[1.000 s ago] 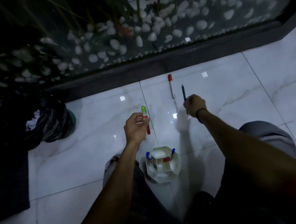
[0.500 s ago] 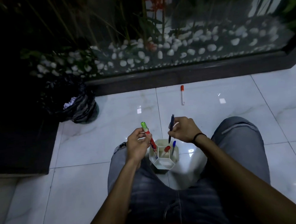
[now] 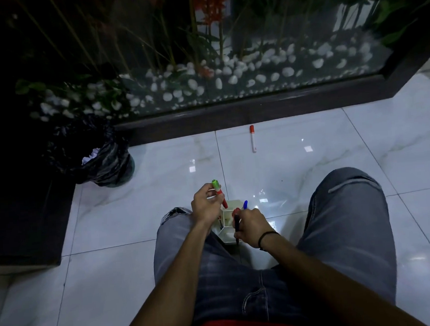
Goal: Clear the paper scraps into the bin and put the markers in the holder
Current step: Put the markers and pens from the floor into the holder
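Head view: the left hand [image 3: 206, 207] pinches a green-capped red marker [image 3: 219, 193], its lower end dipping at the near-left rim of the white hexagonal holder [image 3: 227, 231]. The right hand [image 3: 253, 227] is curled round a dark pen [image 3: 237, 225] held upright, tip down, over the holder's right side. Just beyond the right hand's knuckles a blue-capped marker [image 3: 245, 204] and a red-tipped one already stand in the holder.

Far ahead of both hands a red-capped white marker [image 3: 253, 138] lies alone on the tiled floor [image 3: 309, 162], near the planter's dark base. Well to the left of the left hand sits the bin [image 3: 100, 164], lined with a black bag, crumpled paper [image 3: 91, 153] showing at its mouth; no loose scraps show on the floor.

The step in hand appears to be dropping both items in. To do it well, each should be lined up upright over a free compartment and lowered until the tip is inside before the fingers ease off, one hand at a time, so the light holder is not tipped or the standing markers knocked.
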{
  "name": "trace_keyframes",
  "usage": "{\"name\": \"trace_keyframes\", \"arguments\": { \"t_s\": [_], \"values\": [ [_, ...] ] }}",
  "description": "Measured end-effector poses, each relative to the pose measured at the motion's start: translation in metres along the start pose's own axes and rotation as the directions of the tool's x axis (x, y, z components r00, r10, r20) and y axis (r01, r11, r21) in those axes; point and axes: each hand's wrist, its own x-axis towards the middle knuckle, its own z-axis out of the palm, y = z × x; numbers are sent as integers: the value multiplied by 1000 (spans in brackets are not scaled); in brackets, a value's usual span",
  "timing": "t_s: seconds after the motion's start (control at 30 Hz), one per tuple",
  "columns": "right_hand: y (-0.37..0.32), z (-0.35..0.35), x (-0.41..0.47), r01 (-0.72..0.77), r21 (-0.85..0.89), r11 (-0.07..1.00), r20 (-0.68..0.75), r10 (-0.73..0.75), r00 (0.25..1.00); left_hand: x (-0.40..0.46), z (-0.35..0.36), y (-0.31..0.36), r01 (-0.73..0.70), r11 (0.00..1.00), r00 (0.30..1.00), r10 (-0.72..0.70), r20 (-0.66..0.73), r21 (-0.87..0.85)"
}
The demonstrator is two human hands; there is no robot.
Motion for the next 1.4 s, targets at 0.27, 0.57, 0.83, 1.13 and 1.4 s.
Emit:
{"name": "trace_keyframes", "arguments": {
  "t_s": [0.27, 0.57, 0.83, 1.13, 1.4],
  "values": [
    [0, -2, 8, 30, 56, 998, -100, -24, 995, 8, -1, -3, -4, 999, 1000, 5, -14, 47],
    [8, -8, 14, 13, 152, 988, -85, 0, 996, 21, -1, -2, 27, 998, 999, -28, 18, 59],
    [31, -78, 74, -18, 184, 983, -294, 72, 953, 68, 14, 16, 0, 1000, 1000, 0, -13, 3],
    [90, -105, 169, -168, 72, 983, -340, 183, 923, 141, 86, 63, -42, 993, 998, 35, 61, 113],
    [171, -21, 224, -305, -212, 928, -225, 258, 940, 217, 151, 65, -79, 965, 995, 61, 81, 248]
  ]
}}
